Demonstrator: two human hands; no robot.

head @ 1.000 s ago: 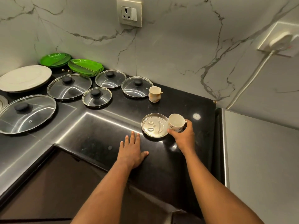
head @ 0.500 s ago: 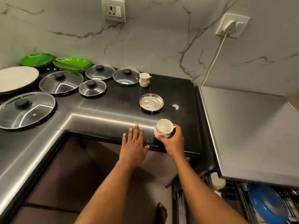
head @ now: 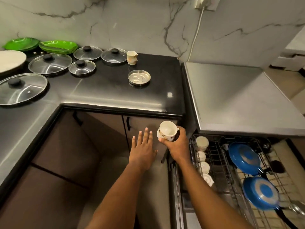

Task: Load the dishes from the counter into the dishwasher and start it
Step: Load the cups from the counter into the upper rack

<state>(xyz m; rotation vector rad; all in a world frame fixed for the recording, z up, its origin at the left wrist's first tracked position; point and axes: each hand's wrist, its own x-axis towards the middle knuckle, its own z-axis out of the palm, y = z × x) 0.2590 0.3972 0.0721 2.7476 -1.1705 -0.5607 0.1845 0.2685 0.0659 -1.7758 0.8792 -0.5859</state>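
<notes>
My right hand (head: 177, 144) grips a white teacup (head: 167, 130), tilted with its mouth toward me, in front of the counter's edge and just left of the pulled-out dishwasher rack (head: 219, 156). My left hand (head: 142, 148) hovers flat and empty beside it, fingers spread, over the cabinet doors. The rack holds several white cups (head: 203, 166) in a row and two blue pans (head: 244, 158). On the black counter (head: 107, 90) remain a small steel plate (head: 139, 78), another white cup (head: 132, 57), several glass lids (head: 50, 63), green plates (head: 57, 46) and a white plate (head: 10, 61).
The dishwasher's steel top (head: 231, 96) juts out right of the counter, above the rack. A white cord (head: 196, 33) runs up the marble wall to a socket. Brown cabinet doors (head: 102, 134) stand below the counter's L-shaped corner.
My right hand lifted the teacup off the counter beside the steel plate and carried it down toward the rack. My left hand left the countertop. My view swung right and down.
</notes>
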